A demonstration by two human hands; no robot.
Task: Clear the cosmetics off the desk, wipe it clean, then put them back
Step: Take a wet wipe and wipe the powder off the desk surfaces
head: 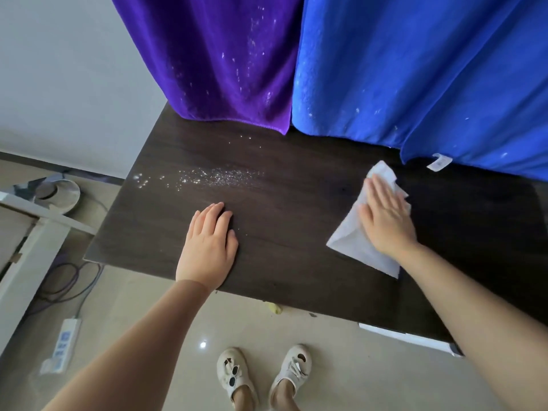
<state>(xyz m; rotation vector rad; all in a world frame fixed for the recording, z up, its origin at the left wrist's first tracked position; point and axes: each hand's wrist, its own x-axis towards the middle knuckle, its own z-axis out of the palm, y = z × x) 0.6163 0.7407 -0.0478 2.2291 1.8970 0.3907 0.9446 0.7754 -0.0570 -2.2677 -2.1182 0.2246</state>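
Observation:
The dark wood desk has no cosmetics on it. A patch of white powder specks lies at its left middle, with a few droplets nearer the left edge. My right hand presses flat on a white wipe cloth at the desk's right side, fingers together and pointing away from me. My left hand rests palm down on the front part of the desk, below the powder, with nothing in it.
A purple cloth and a blue cloth hang over the desk's back edge, both flecked white. On the tiled floor at left are a power strip, cables, a round fan base and a white frame. My shoes stand below the desk.

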